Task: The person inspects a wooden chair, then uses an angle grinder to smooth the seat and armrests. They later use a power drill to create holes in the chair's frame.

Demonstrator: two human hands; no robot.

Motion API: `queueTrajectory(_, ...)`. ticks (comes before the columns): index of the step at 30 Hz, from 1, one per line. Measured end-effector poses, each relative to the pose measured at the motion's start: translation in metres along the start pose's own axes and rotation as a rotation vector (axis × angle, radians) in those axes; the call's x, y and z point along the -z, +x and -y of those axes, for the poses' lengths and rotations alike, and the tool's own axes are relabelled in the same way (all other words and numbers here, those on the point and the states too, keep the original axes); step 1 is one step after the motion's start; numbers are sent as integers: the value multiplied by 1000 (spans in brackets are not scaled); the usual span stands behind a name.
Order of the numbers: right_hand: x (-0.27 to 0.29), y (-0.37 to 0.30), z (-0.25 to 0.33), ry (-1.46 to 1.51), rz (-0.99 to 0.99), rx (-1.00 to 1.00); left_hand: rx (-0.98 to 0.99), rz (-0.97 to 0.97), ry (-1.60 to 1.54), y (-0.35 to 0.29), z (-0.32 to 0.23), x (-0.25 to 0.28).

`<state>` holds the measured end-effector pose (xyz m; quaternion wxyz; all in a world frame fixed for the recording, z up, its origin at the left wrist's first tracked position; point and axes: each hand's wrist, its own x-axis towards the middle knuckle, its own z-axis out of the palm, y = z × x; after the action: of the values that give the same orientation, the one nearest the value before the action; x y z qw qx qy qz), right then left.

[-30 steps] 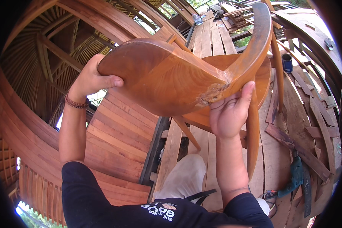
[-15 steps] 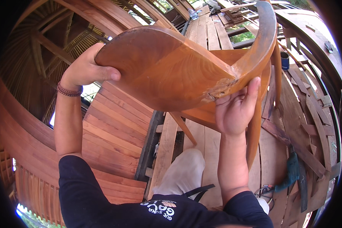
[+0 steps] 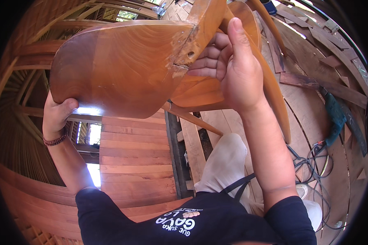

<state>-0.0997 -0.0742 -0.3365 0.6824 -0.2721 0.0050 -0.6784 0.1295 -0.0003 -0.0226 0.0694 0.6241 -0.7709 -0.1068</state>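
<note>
A varnished wooden chair is held up before me, its broad curved backrest (image 3: 126, 61) spanning the upper left. My left hand (image 3: 58, 116) clasps the backrest's left end, thumb on the near face. Around the joint, the wood shows a rough patch (image 3: 183, 53) with a dark hole and a crack. Just right of that patch, my right hand (image 3: 243, 73) has its fingers curled against the edge of the joint and its thumb raised along the frame. Below the backrest are part of the seat (image 3: 200, 92) and a slanted leg (image 3: 196, 120).
At the right, a teal power tool (image 3: 335, 118) lies on the plank floor beside tangled cables (image 3: 315, 159). Scrap boards (image 3: 327, 83) are scattered behind it, near a blue can (image 3: 270, 7). Reddish planks (image 3: 135, 159) and a dark beam (image 3: 176, 155) lie below the chair.
The chair has turned, bringing the backrest lower at its left end and the rough joint higher and leftward. Both hands have moved with it, and my view has shifted.
</note>
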Motion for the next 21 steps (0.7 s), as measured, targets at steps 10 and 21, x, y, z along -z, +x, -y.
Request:
queueTrajectory(10, 6, -24, 1, -104, -149, -26, -151, -60, 19, 3, 13, 1)
queueTrajectory(21, 15, -47, 2, -156, -191, 28, -192, -106, 36, 7, 1, -17)
